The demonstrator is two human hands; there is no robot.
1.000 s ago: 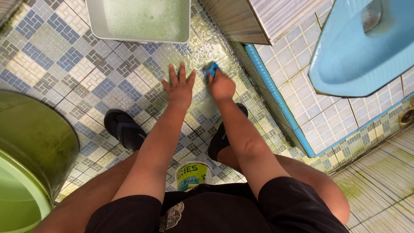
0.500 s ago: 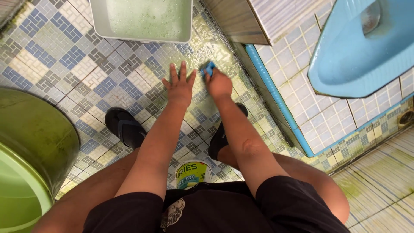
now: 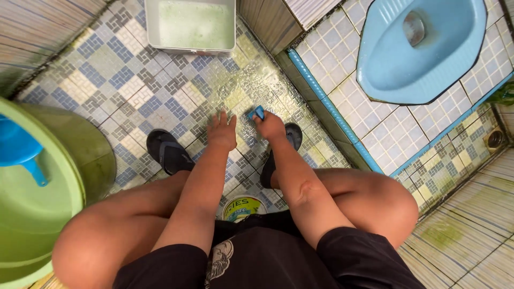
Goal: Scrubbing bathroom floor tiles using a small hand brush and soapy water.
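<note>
Person squats on the patterned tile floor (image 3: 123,69), knees wide, so both arms reach down between them. Green tub (image 3: 48,187) at 9 o'clock with a blue dipper (image 3: 21,150) inside, likely kept within arm's reach for water. Blue squat pan (image 3: 417,48) sits on the raised tiled step at 1–2 o'clock. White basin (image 3: 190,25) of soapy water at 12, just beyond the wet, foamy patch. Black sandals (image 3: 168,152) planted either side of the hands. Small round tub (image 3: 243,207) between the feet at 6.

Left hand (image 3: 221,131): flat, fingers spread, palm on the tile, holds nothing; reads as a brace. Right hand (image 3: 269,127): curled tight around a blue scrubber (image 3: 257,113), pressing it to the floor. Scrubber pokes out at the hand's 11 o'clock, just beside the left fingertips, at the near edge of the suds.
</note>
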